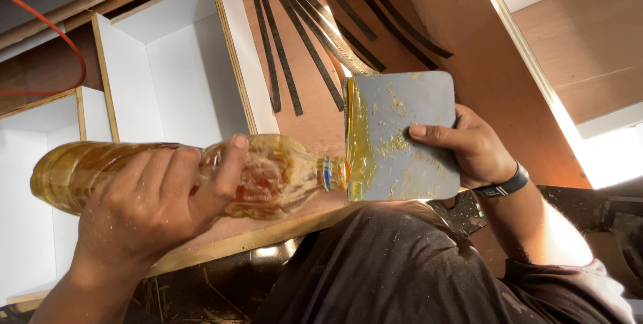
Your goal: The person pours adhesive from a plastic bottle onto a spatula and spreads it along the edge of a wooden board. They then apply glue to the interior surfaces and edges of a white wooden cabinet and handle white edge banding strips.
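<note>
Seen from a camera worn on the head, looking down at two bare hands close to the lens. The left hand (pixel 157 193) is wrapped firmly around the middle of a clear plastic bottle (pixel 201 173) holding amber, syrupy glue; the fingers curl over the top of it and the thumb points up along its side. The bottle lies nearly level, its base toward the left edge and its neck with a blue ring (pixel 327 173) pointing right. The mouth of the bottle touches the left edge of a flat grey rectangular scraper card (pixel 408 140) with rounded corners. A thick yellow-brown band of glue (pixel 357 143) runs down that left edge of the card, and dried flecks of the same glue speckle its face. The right hand (pixel 479 146) grips the card by its right side, thumb pressed flat across the face, fingers hidden behind; a dark band (pixel 504 185) circles that wrist. Behind the hands lies a brown wooden board (pixel 462 43) with several thin dark strips (pixel 295 36) fanned across it. To the left stand white-lined open cabinet boxes (pixel 181 63) with pale wood edges, and an orange cord (pixel 63 36) curves at the upper left. Below, the person's dark dusty trousers (pixel 402 264) fill the lower frame, above a floor scattered with wood shavings (pixel 194 297).
</note>
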